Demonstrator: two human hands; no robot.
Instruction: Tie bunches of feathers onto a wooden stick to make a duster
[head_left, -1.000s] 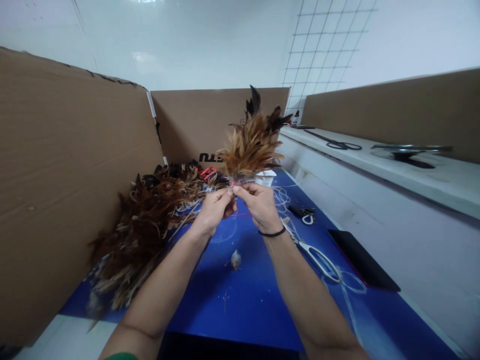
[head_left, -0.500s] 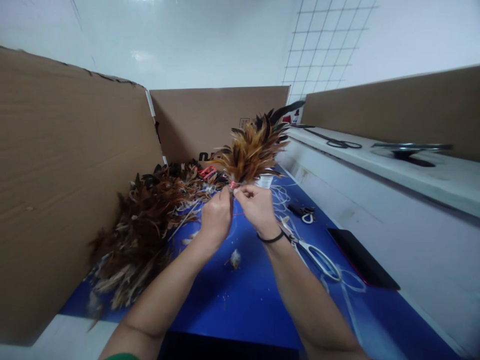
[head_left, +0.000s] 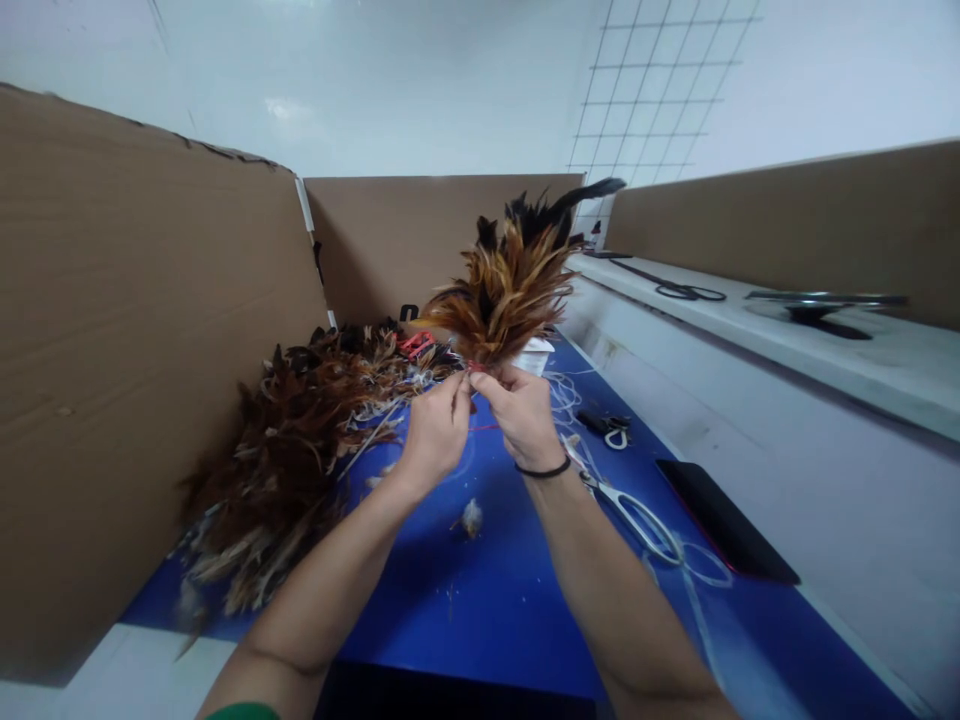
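Note:
A bundle of brown, golden and black feathers point(head_left: 506, 295) fans upward above both hands. Red string point(head_left: 484, 427) shows at its base and hangs in a short line between the hands. My right hand point(head_left: 521, 412) is closed around the lower end of the bundle, a dark band on its wrist. Close beside it, my left hand point(head_left: 439, 420) pinches at the base; what its fingertips hold is too small to name, and the fingers partly hide the tied end.
A large feather pile point(head_left: 300, 440) lies left on the blue table point(head_left: 480, 610), with a small fluff point(head_left: 471, 518) mid-table. To the right are scissors point(head_left: 637, 520), a black-handled tool point(head_left: 592, 422), pale string and a black phone-like slab point(head_left: 724, 520). Cardboard walls point(head_left: 150, 380) stand around.
The feather bundle has turned slightly and its long black feather reaches further right. Both hands have shifted slightly, with my right fingers wrapped further around the base.

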